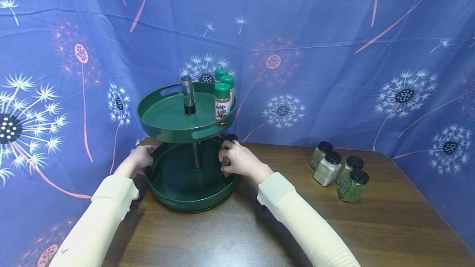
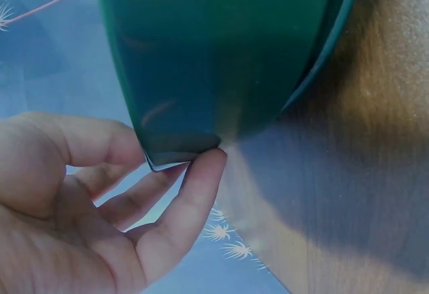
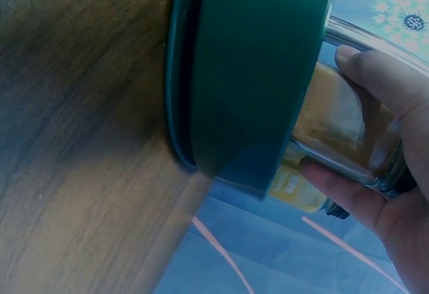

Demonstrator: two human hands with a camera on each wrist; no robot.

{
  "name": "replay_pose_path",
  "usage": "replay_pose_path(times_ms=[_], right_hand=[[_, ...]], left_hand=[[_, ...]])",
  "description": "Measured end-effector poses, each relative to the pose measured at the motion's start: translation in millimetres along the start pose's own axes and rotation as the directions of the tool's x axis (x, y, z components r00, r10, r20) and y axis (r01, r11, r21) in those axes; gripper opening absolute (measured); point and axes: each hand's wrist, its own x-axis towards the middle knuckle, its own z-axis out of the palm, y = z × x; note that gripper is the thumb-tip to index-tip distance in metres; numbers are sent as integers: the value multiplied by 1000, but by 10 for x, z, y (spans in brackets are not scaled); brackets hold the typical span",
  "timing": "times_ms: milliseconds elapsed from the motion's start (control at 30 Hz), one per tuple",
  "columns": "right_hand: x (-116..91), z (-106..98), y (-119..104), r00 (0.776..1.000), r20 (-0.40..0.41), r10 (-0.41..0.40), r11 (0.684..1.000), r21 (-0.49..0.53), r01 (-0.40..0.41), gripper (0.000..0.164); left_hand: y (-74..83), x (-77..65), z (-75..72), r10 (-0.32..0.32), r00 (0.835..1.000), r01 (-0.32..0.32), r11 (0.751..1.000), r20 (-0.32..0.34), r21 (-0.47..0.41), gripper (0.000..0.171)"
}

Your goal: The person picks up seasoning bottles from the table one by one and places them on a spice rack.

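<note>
A green two-tier turntable tray (image 1: 170, 134) stands on the table. My left hand (image 1: 141, 159) pinches the left rim of its lower tier (image 1: 193, 202), thumb on one side and fingers on the other in the left wrist view. At the right side of that tier, my right hand (image 1: 243, 160) holds a clear spice jar of brownish-orange powder (image 3: 330, 110) between thumb and fingers, just inside the rim. Behind it, a second jar with a yellow label (image 3: 291, 185) shows partly. Whether the held jar touches the tier's floor is hidden.
Several green-capped shaker bottles (image 1: 222, 104) stand on the upper tier's right side. On the table to the right are several black-lidded jars, including one of green flakes (image 1: 350, 190) and one of pale contents (image 1: 327, 171). A blue dandelion-print cloth (image 1: 319, 73) hangs behind.
</note>
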Motion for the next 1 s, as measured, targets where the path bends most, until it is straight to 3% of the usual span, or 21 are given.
replay_pose_path(times_ms=[200,633,1000], right_hand=[[-1,37,3,1000,0,-1,1000,-1,1,18],[-1,104,7,1000,10,-17,1000,-22,17,20],[-21,143,24,999,-31,-40,997,-67,38,21]], left_hand=[[21,-28,5,13,1000,-13,1000,-4,11,71],[28,-142,98,125,982,-97,977,-140,188,61],[-53,-133,100,116,985,-98,985,-126,141,63]])
